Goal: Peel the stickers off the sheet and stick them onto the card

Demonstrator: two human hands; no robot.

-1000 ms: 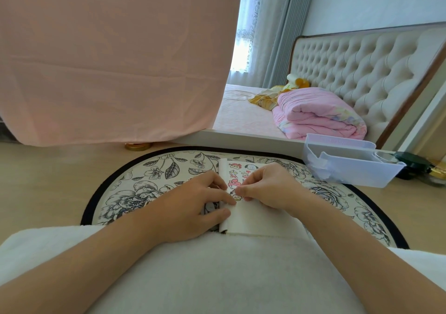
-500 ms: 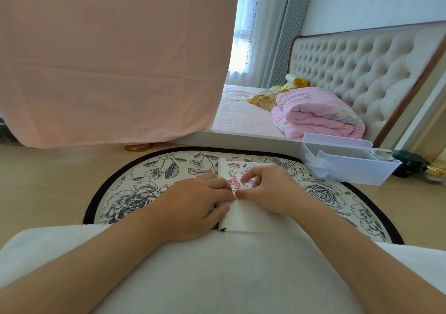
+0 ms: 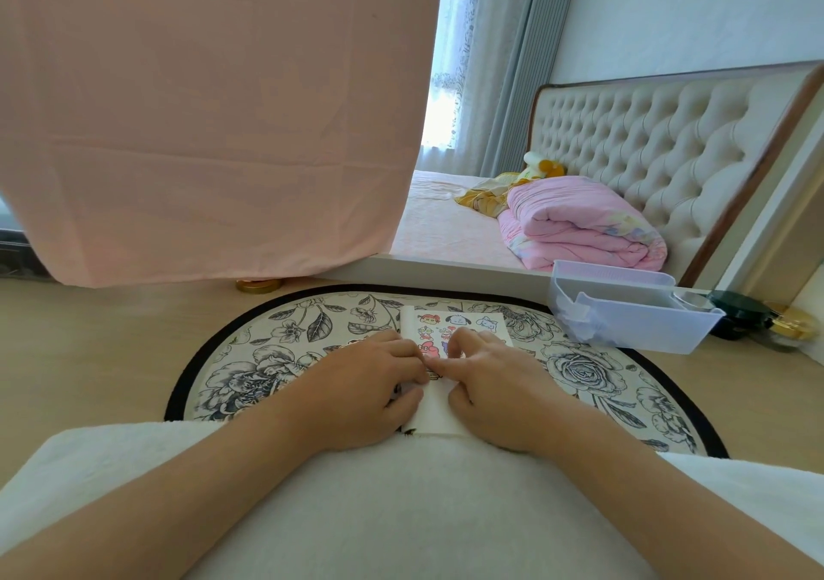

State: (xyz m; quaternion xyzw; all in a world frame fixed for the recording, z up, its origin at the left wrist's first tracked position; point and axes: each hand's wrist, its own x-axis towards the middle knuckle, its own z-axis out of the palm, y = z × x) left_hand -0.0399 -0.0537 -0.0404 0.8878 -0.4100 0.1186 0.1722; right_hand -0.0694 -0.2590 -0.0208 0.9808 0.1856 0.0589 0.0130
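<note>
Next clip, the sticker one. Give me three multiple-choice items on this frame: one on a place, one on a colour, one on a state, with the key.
1. The sticker sheet lies: A) in the plastic bin; B) on the floral mat; C) on the wooden floor.
2. The folded quilt on the bed is: A) green; B) black; C) pink.
3. The left hand and right hand are: A) both on the sheet; B) both lifted clear of it; C) one on it, one lifted clear.

Key: 1 B, floral print shows all round the sheet. 2 C, the quilt is plainly pink. 3 A, the left hand holds the sheet's edge while the right hand's fingertips work at a sticker.
</note>
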